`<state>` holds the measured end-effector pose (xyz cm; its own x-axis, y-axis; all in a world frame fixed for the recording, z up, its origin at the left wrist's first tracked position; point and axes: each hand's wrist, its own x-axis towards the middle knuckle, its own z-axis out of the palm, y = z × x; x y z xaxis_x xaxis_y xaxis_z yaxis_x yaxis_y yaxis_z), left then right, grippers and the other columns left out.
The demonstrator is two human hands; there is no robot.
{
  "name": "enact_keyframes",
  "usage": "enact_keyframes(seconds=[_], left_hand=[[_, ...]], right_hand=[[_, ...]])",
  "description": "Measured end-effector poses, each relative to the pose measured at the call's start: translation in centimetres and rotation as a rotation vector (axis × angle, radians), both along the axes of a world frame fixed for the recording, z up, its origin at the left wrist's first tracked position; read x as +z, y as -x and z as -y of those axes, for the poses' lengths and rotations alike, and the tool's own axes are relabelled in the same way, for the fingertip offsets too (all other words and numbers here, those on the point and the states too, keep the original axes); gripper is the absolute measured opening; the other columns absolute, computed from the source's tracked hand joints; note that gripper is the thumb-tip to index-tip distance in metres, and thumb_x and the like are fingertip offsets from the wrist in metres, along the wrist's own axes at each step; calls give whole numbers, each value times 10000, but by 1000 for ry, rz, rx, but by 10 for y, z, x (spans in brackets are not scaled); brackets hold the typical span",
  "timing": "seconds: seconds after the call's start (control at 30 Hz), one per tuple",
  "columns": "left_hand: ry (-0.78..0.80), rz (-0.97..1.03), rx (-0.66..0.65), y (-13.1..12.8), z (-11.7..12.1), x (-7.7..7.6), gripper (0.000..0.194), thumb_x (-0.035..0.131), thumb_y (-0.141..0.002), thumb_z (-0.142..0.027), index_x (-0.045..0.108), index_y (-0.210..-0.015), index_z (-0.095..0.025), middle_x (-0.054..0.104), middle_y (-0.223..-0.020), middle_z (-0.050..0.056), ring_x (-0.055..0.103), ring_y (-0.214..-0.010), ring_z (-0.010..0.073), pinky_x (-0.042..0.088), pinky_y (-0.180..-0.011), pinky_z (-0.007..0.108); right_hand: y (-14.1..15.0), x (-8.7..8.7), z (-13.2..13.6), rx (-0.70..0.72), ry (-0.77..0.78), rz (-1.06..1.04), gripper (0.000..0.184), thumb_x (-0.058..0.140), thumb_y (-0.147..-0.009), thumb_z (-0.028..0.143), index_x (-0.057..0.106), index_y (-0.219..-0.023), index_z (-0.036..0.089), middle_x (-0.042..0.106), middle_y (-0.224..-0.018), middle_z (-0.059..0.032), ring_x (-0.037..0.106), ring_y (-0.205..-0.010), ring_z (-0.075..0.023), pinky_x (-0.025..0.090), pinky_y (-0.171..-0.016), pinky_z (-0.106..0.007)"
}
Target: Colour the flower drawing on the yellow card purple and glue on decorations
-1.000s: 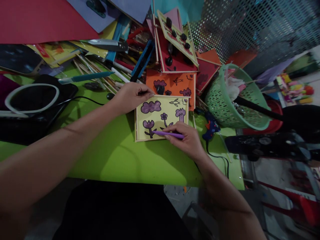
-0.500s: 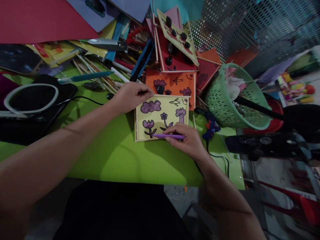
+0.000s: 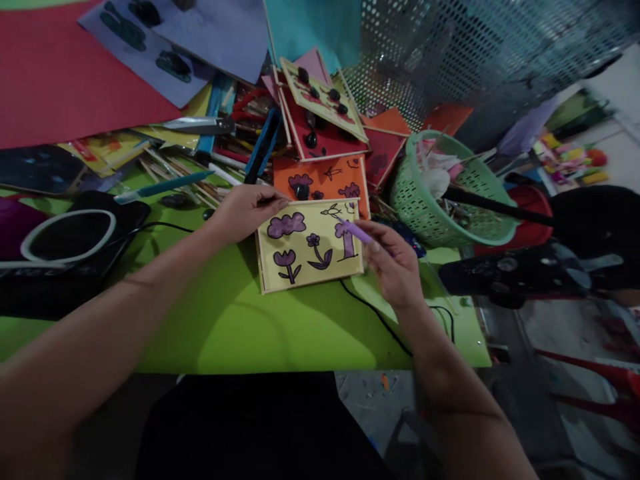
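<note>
A yellow picture card [image 3: 320,273] with a thin stick frame lies on the green table top. Black outlines on it show a cloud, a tulip, a flower, a tree and a bird; most are coloured purple, while the bird looks uncoloured. My left hand [image 3: 253,210] pinches the card's upper left edge between thumb and fingers. In my right hand [image 3: 397,263], closed at the card's right side, is a purple marker [image 3: 361,233]. Its tip points up and left, close to the tree top and the bird; I cannot tell whether it touches the card.
Behind the card lie an orange picture card [image 3: 320,175] and a stack of framed cards. A green basket [image 3: 453,227] stands right. Thin sticks, a teal pen [image 3: 165,185] and a cutter [image 3: 200,125] fill the back left. A black cable [image 3: 373,310] crosses the table.
The purple marker in my right hand has moved from the tulip's stem up and right to the tree and bird. My left hand keeps its pinch on the card. The view has shifted slightly.
</note>
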<state>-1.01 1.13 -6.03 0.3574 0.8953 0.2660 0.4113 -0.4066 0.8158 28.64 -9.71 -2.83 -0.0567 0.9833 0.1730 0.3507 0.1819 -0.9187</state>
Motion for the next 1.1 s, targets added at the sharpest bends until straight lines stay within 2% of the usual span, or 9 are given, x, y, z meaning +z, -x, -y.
enact_keyframes(seconds=[0.1, 0.2, 0.27, 0.4, 0.53, 0.7, 0.83, 0.93, 1.1], left_hand=[[5, -13, 4, 3, 3, 5, 342, 654, -922, -482, 840, -999, -206, 829, -943, 65, 718, -801, 210, 534, -693, 281], [4, -13, 28, 7, 6, 10, 331, 682, -912, -523, 840, -990, -243, 835, -956, 46, 724, -810, 225, 537, -687, 288], [11, -4, 43, 9, 8, 13, 338, 704, -907, -564, 839, -995, -267, 837, -966, 34, 729, -834, 238, 550, -707, 299], [27, 7, 62, 15, 11, 17, 369, 722, -893, -634, 836, -996, -298, 834, -970, 19, 730, -883, 262, 563, -743, 327], [69, 8, 58, 21, 10, 15, 385, 690, -918, -657, 831, -1038, -319, 833, -998, 7, 730, -902, 263, 563, -769, 344], [130, 44, 54, 24, 9, 14, 471, 703, -886, -713, 829, -1032, -283, 831, -1010, 46, 732, -903, 276, 586, -754, 364], [138, 64, 33, 21, 11, 19, 507, 738, -843, -736, 830, -971, -254, 832, -1010, 68, 740, -889, 281, 600, -718, 359], [165, 61, 28, 18, 15, 24, 527, 770, -805, -746, 828, -935, -239, 834, -1000, 78, 739, -845, 263, 592, -679, 335], [318, 43, -4, 17, 18, 25, 567, 800, -763, -735, 829, -984, -213, 823, -913, 75, 715, -726, 227, 571, -626, 312]], right_hand=[[-11, 0, -11, -80, -5, -157, 425, 678, -952, 646, 718, -1218, 318, 566, -791, 6, 410, -558, -145, 371, -505, -321], [-19, 2, -22, -110, 44, -325, 445, 791, -841, 672, 716, -1070, 298, 497, -743, 37, 352, -526, -112, 394, -510, -310], [-23, 2, -28, -100, 77, -386, 466, 832, -793, 669, 700, -1022, 286, 525, -756, 40, 383, -538, -103, 433, -532, -300], [-30, -2, -35, -70, 86, -402, 423, 812, -813, 634, 658, -1007, 291, 613, -823, 37, 524, -627, -115, 528, -635, -290], [-32, -7, -38, -78, 120, -486, 443, 886, -755, 578, 685, -1023, 287, 703, -914, 27, 631, -729, -119, 572, -692, -267], [-31, -11, -39, -61, 135, -570, 490, 930, -717, 564, 708, -1049, 280, 703, -881, 46, 611, -684, -93, 564, -656, -224], [-31, -15, -41, -31, 95, -479, 478, 863, -782, 620, 658, -1062, 290, 691, -866, 42, 628, -713, -119, 567, -668, -255], [-28, -19, -41, -13, 95, -462, 477, 858, -779, 632, 649, -1032, 286, 702, -899, 32, 641, -743, -130, 567, -694, -274], [-22, -22, -38, 0, 132, -494, 443, 872, -778, 602, 675, -1016, 285, 725, -941, 23, 640, -749, -129, 561, -717, -277]])
